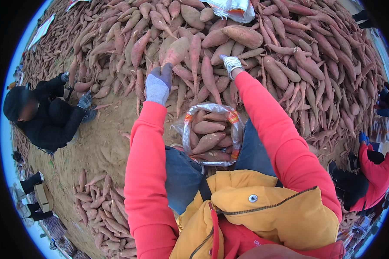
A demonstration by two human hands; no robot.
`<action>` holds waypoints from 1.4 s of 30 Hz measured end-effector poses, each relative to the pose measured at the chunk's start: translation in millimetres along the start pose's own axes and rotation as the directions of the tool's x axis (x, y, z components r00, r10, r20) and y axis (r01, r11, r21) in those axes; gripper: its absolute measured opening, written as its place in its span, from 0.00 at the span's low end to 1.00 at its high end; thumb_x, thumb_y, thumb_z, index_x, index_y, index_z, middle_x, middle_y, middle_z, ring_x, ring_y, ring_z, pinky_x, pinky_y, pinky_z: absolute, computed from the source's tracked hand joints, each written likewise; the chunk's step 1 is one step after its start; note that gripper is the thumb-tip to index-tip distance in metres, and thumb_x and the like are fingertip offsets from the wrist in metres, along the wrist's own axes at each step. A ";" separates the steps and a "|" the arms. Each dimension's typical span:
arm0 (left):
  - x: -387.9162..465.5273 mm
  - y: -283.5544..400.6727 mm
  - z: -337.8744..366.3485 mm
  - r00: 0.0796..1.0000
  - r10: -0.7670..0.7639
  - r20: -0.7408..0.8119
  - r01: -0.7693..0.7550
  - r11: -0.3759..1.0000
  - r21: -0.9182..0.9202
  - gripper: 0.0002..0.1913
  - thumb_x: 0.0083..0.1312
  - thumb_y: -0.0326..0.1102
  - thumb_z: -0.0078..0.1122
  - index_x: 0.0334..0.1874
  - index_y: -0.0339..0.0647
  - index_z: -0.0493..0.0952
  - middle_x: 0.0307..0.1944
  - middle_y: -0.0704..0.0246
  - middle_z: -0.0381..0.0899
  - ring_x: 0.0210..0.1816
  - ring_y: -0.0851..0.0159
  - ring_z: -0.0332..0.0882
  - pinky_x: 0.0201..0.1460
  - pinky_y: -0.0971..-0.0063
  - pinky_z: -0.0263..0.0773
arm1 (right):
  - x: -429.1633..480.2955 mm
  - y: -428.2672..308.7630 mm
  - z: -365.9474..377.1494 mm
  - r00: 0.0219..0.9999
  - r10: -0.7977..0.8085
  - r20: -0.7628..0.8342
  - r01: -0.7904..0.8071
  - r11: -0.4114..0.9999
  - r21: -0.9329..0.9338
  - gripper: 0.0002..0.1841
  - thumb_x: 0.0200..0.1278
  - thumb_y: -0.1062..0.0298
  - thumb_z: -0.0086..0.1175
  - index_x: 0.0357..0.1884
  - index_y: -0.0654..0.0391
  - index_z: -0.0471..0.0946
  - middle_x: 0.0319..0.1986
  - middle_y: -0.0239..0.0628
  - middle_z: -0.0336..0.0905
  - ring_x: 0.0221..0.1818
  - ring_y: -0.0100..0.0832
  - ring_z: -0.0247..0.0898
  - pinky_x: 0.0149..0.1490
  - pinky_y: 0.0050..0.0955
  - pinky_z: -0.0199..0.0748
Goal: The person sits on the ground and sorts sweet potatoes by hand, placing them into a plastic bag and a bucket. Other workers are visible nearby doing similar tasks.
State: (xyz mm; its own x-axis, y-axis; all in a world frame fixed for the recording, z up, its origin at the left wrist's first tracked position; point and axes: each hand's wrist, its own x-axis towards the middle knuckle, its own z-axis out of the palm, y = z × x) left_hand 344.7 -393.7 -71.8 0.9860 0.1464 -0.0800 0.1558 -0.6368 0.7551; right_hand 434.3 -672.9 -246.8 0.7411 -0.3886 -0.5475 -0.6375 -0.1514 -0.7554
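Note:
My left hand (159,82), in a grey-and-white work glove, grips the near end of a large sweet potato (176,50) at the front of the pile. To its right, my right hand (232,64) wears a white striped glove and reaches into the pile, touching a brownish sweet potato (222,51). The right fingers are mostly hidden, so their grip cannot be made out. Between my knees stands a clear plastic bag (187,137) with orange-red markings, its rim rolled outward. Several sweet potatoes (209,142) lie inside it.
A broad heap of sweet potatoes (314,64) spreads ahead and to both sides. Folded plastic bags (236,9) lie on it. A smaller heap (107,217) sits at left on bare soil (113,142). One person (48,113) crouches at left, another (372,178) at right.

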 end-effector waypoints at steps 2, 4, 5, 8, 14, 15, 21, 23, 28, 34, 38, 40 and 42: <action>3.9 2.5 -0.2 0.997 -0.076 -0.033 0.071 0.990 -0.120 0.29 0.65 0.57 0.55 0.32 0.28 0.78 0.20 0.65 0.76 0.21 0.67 0.72 0.27 0.70 0.68 | 16.4 11.3 14.8 0.999 0.030 -0.041 -0.025 0.992 0.122 0.42 0.53 0.48 0.67 0.66 0.58 0.63 0.53 0.44 0.73 0.52 0.40 0.72 0.49 0.40 0.77; 4.1 11.5 4.9 0.995 0.053 -0.085 -0.072 0.967 -0.244 0.22 0.67 0.47 0.55 0.43 0.28 0.77 0.27 0.56 0.79 0.23 0.62 0.76 0.28 0.67 0.71 | 20.4 13.5 21.0 0.995 0.103 0.015 -0.104 0.966 0.237 0.56 0.46 0.46 0.71 0.70 0.65 0.52 0.60 0.50 0.65 0.57 0.45 0.69 0.55 0.43 0.74; -0.5 19.1 12.8 0.996 0.035 -0.080 -0.070 0.867 -0.493 0.19 0.66 0.41 0.57 0.48 0.29 0.75 0.30 0.57 0.80 0.25 0.59 0.77 0.29 0.67 0.72 | 18.1 12.8 19.4 0.992 0.085 0.089 -0.108 0.947 0.301 0.63 0.42 0.44 0.73 0.72 0.68 0.47 0.64 0.54 0.61 0.60 0.48 0.68 0.58 0.45 0.73; -4.8 35.9 23.1 0.979 0.170 -0.109 -0.199 0.908 -0.369 0.33 0.58 0.42 0.66 0.63 0.33 0.66 0.56 0.49 0.73 0.57 0.50 0.74 0.60 0.63 0.69 | 18.7 2.9 23.0 0.965 0.129 0.230 -0.199 0.929 0.313 0.46 0.44 0.56 0.76 0.63 0.61 0.62 0.49 0.45 0.74 0.44 0.42 0.76 0.45 0.44 0.82; -1.0 26.6 31.1 0.985 0.157 -0.075 -0.151 0.985 0.081 0.33 0.48 0.47 0.67 0.55 0.37 0.68 0.51 0.50 0.74 0.52 0.45 0.74 0.54 0.55 0.71 | 73.2 25.8 19.2 0.925 0.128 0.357 -0.229 0.939 0.258 0.21 0.51 0.47 0.67 0.46 0.43 0.81 0.44 0.29 0.78 0.44 0.33 0.72 0.49 0.32 0.76; -0.7 22.6 29.7 0.981 0.176 -0.081 -0.170 0.983 0.072 0.33 0.48 0.47 0.67 0.54 0.37 0.69 0.50 0.50 0.75 0.52 0.45 0.75 0.54 0.55 0.71 | 80.1 29.6 11.0 0.939 0.159 0.305 -0.250 0.924 0.289 0.22 0.51 0.47 0.68 0.48 0.42 0.81 0.47 0.28 0.77 0.46 0.31 0.71 0.49 0.30 0.76; -6.4 23.2 22.2 0.976 0.205 -0.071 -0.207 0.978 -0.018 0.31 0.49 0.47 0.66 0.53 0.35 0.72 0.50 0.49 0.75 0.51 0.44 0.75 0.54 0.55 0.70 | 44.9 2.6 -69.9 0.854 0.095 0.511 -0.432 0.678 0.595 0.22 0.59 0.49 0.60 0.55 0.44 0.77 0.52 0.35 0.74 0.51 0.36 0.71 0.40 0.26 0.76; -9.4 30.5 17.7 0.990 0.138 -0.011 -0.138 0.990 0.012 0.32 0.51 0.48 0.66 0.55 0.34 0.72 0.53 0.48 0.75 0.53 0.44 0.75 0.57 0.55 0.69 | 10.1 -11.9 -90.6 0.868 -0.005 0.497 -0.394 0.604 0.693 0.25 0.61 0.51 0.56 0.58 0.50 0.74 0.57 0.39 0.72 0.55 0.40 0.69 0.43 0.27 0.78; -23.3 49.4 20.5 0.935 0.354 0.016 -0.353 0.935 -0.032 0.31 0.54 0.49 0.65 0.55 0.34 0.74 0.49 0.47 0.79 0.51 0.46 0.79 0.54 0.59 0.73 | -84.0 -26.3 -128.6 0.708 -0.205 0.676 -0.577 0.385 0.721 0.22 0.56 0.59 0.61 0.50 0.60 0.74 0.51 0.45 0.75 0.52 0.46 0.72 0.42 0.33 0.80; -24.8 47.5 28.2 0.933 0.339 0.120 -0.326 0.938 -0.116 0.34 0.60 0.43 0.65 0.64 0.28 0.68 0.55 0.52 0.76 0.55 0.58 0.76 0.60 0.68 0.70 | -170.9 -35.2 -151.1 0.787 -0.383 0.484 -0.269 0.493 0.828 0.23 0.54 0.74 0.61 0.54 0.60 0.71 0.45 0.47 0.78 0.48 0.50 0.76 0.53 0.48 0.78; -31.4 44.4 25.5 0.897 0.375 0.235 -0.351 0.926 -0.140 0.34 0.63 0.42 0.64 0.66 0.29 0.66 0.57 0.54 0.75 0.56 0.62 0.75 0.60 0.70 0.71 | -188.6 -47.3 -141.2 0.914 -0.403 0.045 0.322 0.789 0.524 0.40 0.40 0.59 0.76 0.57 0.62 0.69 0.47 0.42 0.77 0.48 0.39 0.76 0.54 0.37 0.77; -33.1 43.8 26.1 0.892 0.369 0.260 -0.333 0.927 -0.174 0.33 0.63 0.41 0.64 0.66 0.28 0.66 0.57 0.55 0.76 0.56 0.62 0.75 0.59 0.71 0.71 | -186.3 -46.0 -137.5 0.858 -0.498 -0.126 0.503 0.864 0.011 0.49 0.30 0.49 0.78 0.56 0.65 0.69 0.50 0.45 0.77 0.51 0.38 0.75 0.57 0.33 0.74; -32.6 42.9 27.9 0.887 0.395 0.240 -0.346 0.912 -0.222 0.32 0.63 0.39 0.64 0.66 0.28 0.66 0.56 0.56 0.76 0.55 0.63 0.76 0.59 0.72 0.71 | -182.0 -39.1 -136.5 0.783 -0.616 -0.082 0.611 0.787 -0.078 0.48 0.28 0.55 0.79 0.57 0.63 0.69 0.49 0.45 0.77 0.51 0.40 0.75 0.58 0.33 0.73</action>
State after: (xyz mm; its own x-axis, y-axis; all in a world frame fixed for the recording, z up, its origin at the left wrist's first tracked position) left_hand 320.9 -446.9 -55.0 0.9502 -0.3035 0.0707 -0.2119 -0.4629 0.8607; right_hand 295.6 -720.3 -68.6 0.9560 -0.2857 0.0664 -0.0652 -0.4276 -0.9016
